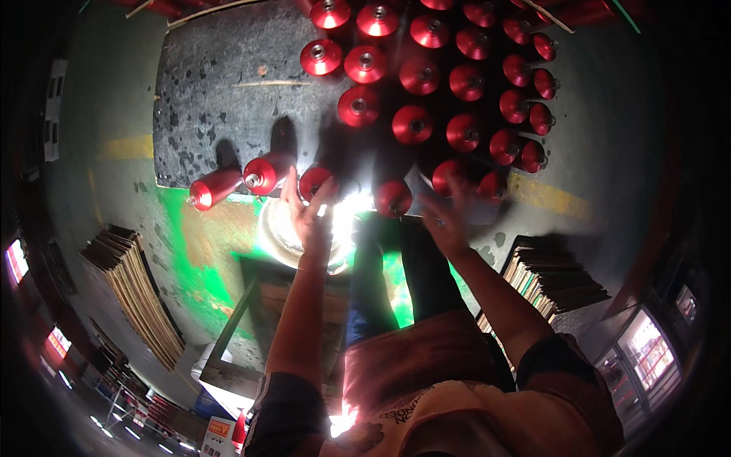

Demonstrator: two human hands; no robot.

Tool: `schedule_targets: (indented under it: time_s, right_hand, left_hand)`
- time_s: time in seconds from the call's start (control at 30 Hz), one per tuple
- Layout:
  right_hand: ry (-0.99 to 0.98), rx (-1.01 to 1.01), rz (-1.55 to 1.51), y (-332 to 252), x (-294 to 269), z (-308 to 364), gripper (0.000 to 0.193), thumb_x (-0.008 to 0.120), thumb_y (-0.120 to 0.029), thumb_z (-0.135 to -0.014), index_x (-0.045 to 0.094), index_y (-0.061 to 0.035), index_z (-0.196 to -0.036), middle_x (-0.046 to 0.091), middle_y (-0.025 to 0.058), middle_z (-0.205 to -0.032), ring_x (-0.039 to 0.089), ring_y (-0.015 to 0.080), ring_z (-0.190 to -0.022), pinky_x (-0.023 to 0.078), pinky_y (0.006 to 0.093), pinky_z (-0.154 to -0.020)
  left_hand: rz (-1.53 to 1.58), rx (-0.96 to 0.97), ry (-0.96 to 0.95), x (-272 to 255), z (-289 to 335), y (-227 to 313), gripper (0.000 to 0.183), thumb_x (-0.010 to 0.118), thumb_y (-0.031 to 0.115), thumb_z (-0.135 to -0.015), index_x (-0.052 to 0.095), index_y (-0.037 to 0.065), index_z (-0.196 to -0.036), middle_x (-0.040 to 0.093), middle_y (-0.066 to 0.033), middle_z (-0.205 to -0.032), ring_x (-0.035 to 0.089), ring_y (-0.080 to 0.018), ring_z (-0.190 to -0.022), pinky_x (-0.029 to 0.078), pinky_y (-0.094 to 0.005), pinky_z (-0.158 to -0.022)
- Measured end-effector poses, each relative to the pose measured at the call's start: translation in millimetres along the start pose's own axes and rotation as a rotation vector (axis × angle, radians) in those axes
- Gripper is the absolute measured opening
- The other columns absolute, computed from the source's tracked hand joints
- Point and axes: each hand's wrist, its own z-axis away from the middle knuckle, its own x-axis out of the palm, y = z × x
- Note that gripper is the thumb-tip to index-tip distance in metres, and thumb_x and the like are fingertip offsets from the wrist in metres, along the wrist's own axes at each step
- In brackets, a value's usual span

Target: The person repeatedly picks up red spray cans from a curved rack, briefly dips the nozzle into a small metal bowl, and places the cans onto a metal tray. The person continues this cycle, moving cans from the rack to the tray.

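Note:
Several glossy red metal cylinders, with domed shoulders and narrow necks like fire extinguisher bodies, stand on a dark, stained board (221, 84). My left hand (306, 217) is open beside one red cylinder (314, 181), with its fingers spread around the near side; I cannot tell whether they touch it. My right hand (448, 225) is open too, its fingers apart just in front of another cylinder (446, 177). Between my hands stands a further cylinder (394, 199) at the board's near edge. To the left are two more, one cylinder (261, 175) and a leaning-looking cylinder (215, 189).
A bright, glaring round pan-like object (283, 232) lies below my left hand. Stacks of flat sheets stand on the floor at the left (133, 293) and right (544, 282). An open wooden frame (236, 320) is near my left forearm. Green patches mark the floor.

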Motion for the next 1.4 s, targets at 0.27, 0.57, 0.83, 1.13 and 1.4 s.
schedule_targets:
  time_s: [0.27,0.57,0.83,1.13,1.4]
  right_hand:
    - [0.023,0.169,0.056,34.6,9.1,-18.2,0.051,0.077,-0.014,-0.075,0.069,-0.0304,-0.123,0.025,0.0137,-0.158,0.029,0.0395,-0.139,0.028,0.0504,-0.112]
    - [0.127,0.102,0.008,55.2,24.9,-16.8,0.044,0.074,-0.011,-0.073,0.074,-0.0288,-0.113,0.041,0.0118,-0.146,0.040,0.0376,-0.132,0.033,0.0492,-0.108]
    - [0.003,-0.068,-0.095,24.6,-78.8,6.2,0.038,0.074,-0.001,-0.071,0.074,-0.0139,-0.107,0.044,0.0161,-0.144,0.045,0.0383,-0.131,0.039,0.0460,-0.110]
    - [-0.936,0.344,-0.999,-51.8,-54.7,0.3,0.054,0.073,-0.020,-0.067,0.065,-0.0011,-0.116,0.055,0.0182,-0.136,0.050,0.0308,-0.128,0.035,0.0435,-0.111]
    - [-1.273,1.107,-1.253,-141.8,97.2,20.4,0.045,0.068,-0.031,-0.081,0.060,-0.0066,-0.118,0.064,0.0134,-0.114,0.063,0.0252,-0.104,0.052,0.0361,-0.091]
  left_hand:
    - [0.046,0.178,-0.176,95.1,-99.1,29.6,0.055,0.080,0.006,-0.069,0.072,0.026,-0.119,0.036,-0.0180,-0.152,0.043,-0.0373,-0.130,0.041,-0.0436,-0.106]
    - [0.106,0.079,-0.154,103.7,-115.3,19.1,0.052,0.081,0.003,-0.066,0.075,0.026,-0.112,0.045,-0.0094,-0.145,0.054,-0.0277,-0.110,0.046,-0.0361,-0.095]
    - [0.505,0.006,0.113,-81.7,-62.4,13.2,0.049,0.083,0.003,-0.069,0.069,0.008,-0.115,0.051,-0.0145,-0.138,0.053,-0.0302,-0.125,0.048,-0.0398,-0.101]
    - [2.013,-0.973,0.261,-178.8,117.0,-59.3,0.038,0.063,0.021,-0.094,0.059,0.002,-0.126,0.064,-0.0126,-0.122,0.061,-0.0258,-0.114,0.048,-0.0376,-0.101]
    - [1.595,-0.932,0.110,-137.0,237.1,-106.8,0.033,0.052,0.030,-0.102,0.061,0.003,-0.116,0.070,-0.0124,-0.103,0.069,-0.0215,-0.089,0.057,-0.0343,-0.080]
